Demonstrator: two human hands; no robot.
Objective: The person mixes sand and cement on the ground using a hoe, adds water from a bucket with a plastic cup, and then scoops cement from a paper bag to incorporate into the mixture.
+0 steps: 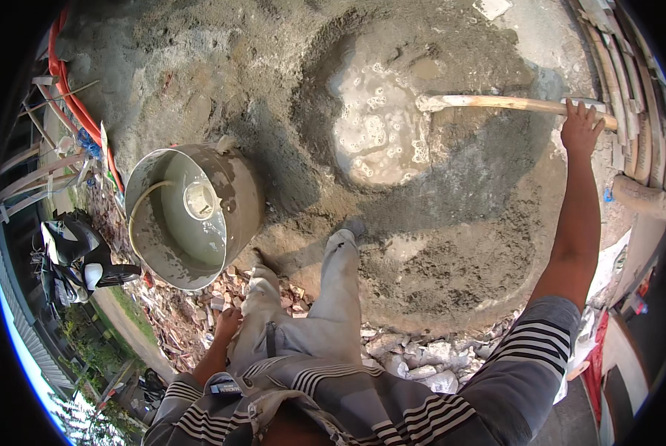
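Note:
My right hand [580,129] reaches far out, its fingers laid across the wooden handle [494,102] of a hoe-like tool near the handle's end. The tool's head is largely hidden in a pool of grey, foamy water [374,131], ringed by wet cement mix [319,111]. My left hand [228,323] hangs beside my thigh with its fingers curled; whether anything is inside them cannot be seen. Left of the pool stands a grey drum [243,195] with cloudy water in it. A small round container [200,200] floats there, and a pale hose [136,214] curves along the inner wall.
Stacked cement bags [645,150] line the right side. Broken brick rubble [221,298] lies near my feet, and pale rubble [422,354] borders the mix. A red-orange hose or tube [79,106] runs along the left; a motorbike [82,259] is parked beyond.

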